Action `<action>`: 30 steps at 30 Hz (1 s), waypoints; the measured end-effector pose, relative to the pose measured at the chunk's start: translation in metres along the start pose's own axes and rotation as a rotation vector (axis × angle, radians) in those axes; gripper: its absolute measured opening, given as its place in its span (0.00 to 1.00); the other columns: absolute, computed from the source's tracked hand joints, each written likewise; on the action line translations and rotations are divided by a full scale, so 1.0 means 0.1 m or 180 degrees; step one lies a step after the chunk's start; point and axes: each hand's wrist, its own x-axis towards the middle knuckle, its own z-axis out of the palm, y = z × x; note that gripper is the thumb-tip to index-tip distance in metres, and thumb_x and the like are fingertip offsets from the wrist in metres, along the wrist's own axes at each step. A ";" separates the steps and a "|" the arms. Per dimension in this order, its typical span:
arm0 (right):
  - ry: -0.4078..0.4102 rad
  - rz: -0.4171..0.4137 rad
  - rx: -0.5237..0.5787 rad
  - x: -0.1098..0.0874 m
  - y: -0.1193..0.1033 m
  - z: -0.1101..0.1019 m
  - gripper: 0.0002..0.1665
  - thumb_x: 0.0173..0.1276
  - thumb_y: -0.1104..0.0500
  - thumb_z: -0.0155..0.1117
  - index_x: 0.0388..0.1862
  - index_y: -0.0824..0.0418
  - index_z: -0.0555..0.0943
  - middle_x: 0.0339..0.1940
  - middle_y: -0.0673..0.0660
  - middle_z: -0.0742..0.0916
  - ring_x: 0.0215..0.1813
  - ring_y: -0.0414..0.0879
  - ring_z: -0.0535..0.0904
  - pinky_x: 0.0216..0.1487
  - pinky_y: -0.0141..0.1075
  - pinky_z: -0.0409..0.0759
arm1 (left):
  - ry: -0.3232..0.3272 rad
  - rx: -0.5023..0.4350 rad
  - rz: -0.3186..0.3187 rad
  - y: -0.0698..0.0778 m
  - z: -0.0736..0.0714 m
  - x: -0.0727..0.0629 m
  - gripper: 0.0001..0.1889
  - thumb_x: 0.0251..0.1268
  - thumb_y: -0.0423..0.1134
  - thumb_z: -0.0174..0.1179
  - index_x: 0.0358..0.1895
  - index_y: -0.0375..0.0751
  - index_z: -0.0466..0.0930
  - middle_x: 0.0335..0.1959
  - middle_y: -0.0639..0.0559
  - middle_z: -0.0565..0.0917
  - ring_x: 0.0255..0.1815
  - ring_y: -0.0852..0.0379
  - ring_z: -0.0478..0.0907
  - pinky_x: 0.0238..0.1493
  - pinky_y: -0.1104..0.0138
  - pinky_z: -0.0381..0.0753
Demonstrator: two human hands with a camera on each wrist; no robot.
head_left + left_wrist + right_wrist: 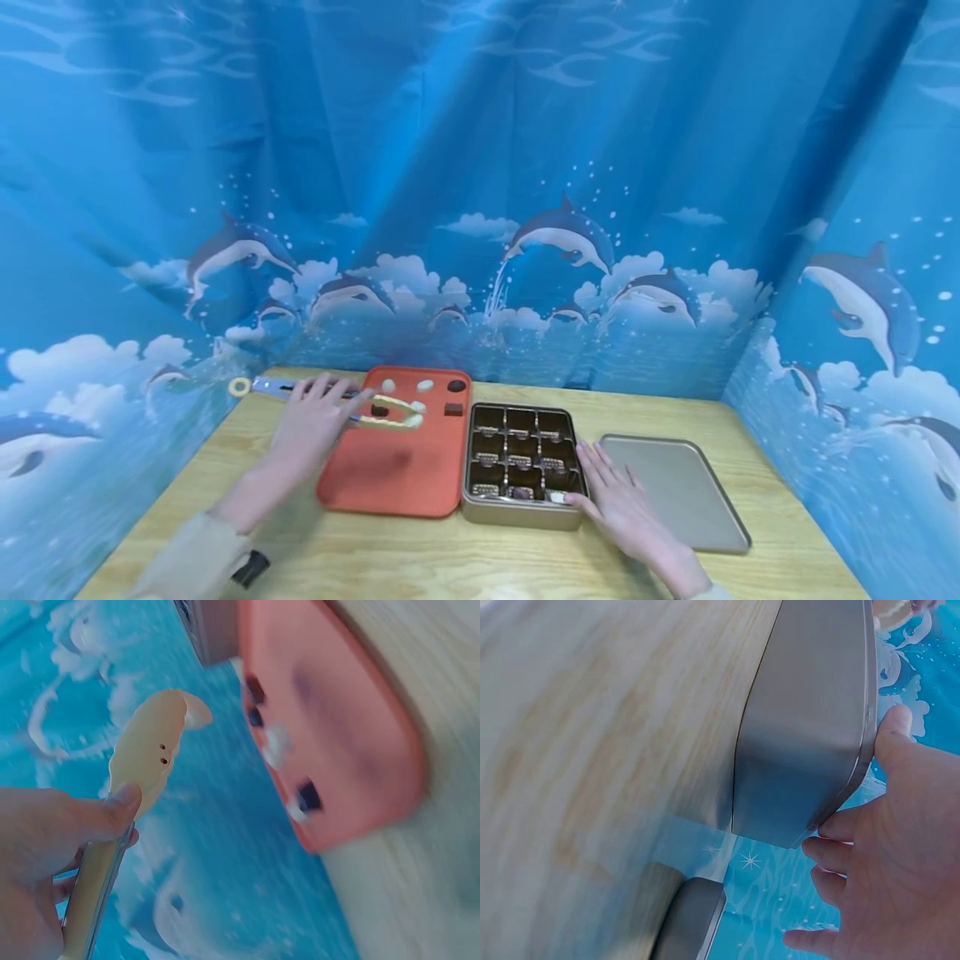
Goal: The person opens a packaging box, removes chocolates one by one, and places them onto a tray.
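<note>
My left hand [317,417] grips a pair of tongs [146,750] with cream-coloured tips, held above the red tray [397,479]. A small whitish piece [197,712] sits at the tips of the tongs. On the tray's far half lie several small sweets, white ones [425,385] and dark brown ones [453,409]. To the right stands a metal tin [521,515] with a dark divided insert; pieces lie in its compartments, a white one [557,497] in the near right one. My right hand [618,504] rests against the tin's right side, fingers extended, thumb at the rim [871,727].
A flat metal lid [678,492] lies on the wooden table [397,562] to the right of the tin, partly behind my right hand. Behind the table hangs a blue curtain [450,167] printed with dolphins.
</note>
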 end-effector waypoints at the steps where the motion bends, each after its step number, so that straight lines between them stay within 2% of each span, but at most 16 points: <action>1: 0.0000 0.0004 -0.0006 0.00 0.00 -0.01 0.46 0.77 0.38 0.53 0.80 0.66 0.58 0.80 0.62 0.61 0.80 0.64 0.56 0.72 0.69 0.53 | 0.0007 0.0009 -0.0023 -0.06 0.01 -0.03 0.28 0.47 0.35 0.79 0.57 0.48 0.86 0.46 0.45 0.85 0.51 0.42 0.77 0.53 0.45 0.74; 6: -0.0005 0.0006 -0.0050 -0.01 0.00 -0.04 0.46 0.77 0.38 0.53 0.80 0.66 0.58 0.80 0.62 0.61 0.80 0.63 0.56 0.72 0.68 0.53 | 0.0026 0.0028 -0.0091 -0.28 0.09 -0.18 0.24 0.46 0.34 0.79 0.52 0.44 0.88 0.44 0.43 0.84 0.51 0.40 0.77 0.53 0.44 0.73; 13: -0.0020 0.0010 -0.0063 -0.02 0.01 -0.01 0.46 0.77 0.38 0.53 0.80 0.65 0.57 0.80 0.61 0.60 0.80 0.62 0.56 0.72 0.68 0.53 | 0.0023 0.0174 0.0005 -0.42 0.21 -0.28 0.22 0.44 0.36 0.79 0.48 0.43 0.88 0.43 0.43 0.84 0.49 0.41 0.77 0.51 0.47 0.74; 21: -0.0027 0.0030 -0.0020 0.00 -0.01 -0.02 0.46 0.76 0.38 0.53 0.80 0.65 0.58 0.80 0.61 0.60 0.80 0.62 0.55 0.73 0.69 0.52 | -0.0415 0.0365 0.0096 -0.41 0.30 -0.30 0.22 0.47 0.40 0.79 0.49 0.45 0.87 0.43 0.45 0.83 0.49 0.42 0.76 0.50 0.49 0.76; 25: 0.0006 0.0000 -0.0016 0.00 -0.01 -0.02 0.46 0.76 0.38 0.54 0.80 0.66 0.59 0.80 0.62 0.61 0.80 0.63 0.55 0.72 0.69 0.53 | -0.0387 0.0304 0.0024 -0.41 0.30 -0.31 0.22 0.46 0.39 0.80 0.48 0.44 0.87 0.43 0.44 0.83 0.49 0.42 0.76 0.50 0.47 0.75; 30: 0.0012 0.0000 -0.0018 0.00 0.00 -0.02 0.46 0.76 0.38 0.54 0.80 0.66 0.59 0.80 0.62 0.61 0.80 0.63 0.56 0.72 0.69 0.53 | -0.0290 0.0152 -0.0153 -0.39 0.25 -0.27 0.26 0.47 0.41 0.80 0.53 0.42 0.86 0.45 0.42 0.84 0.51 0.40 0.76 0.51 0.45 0.74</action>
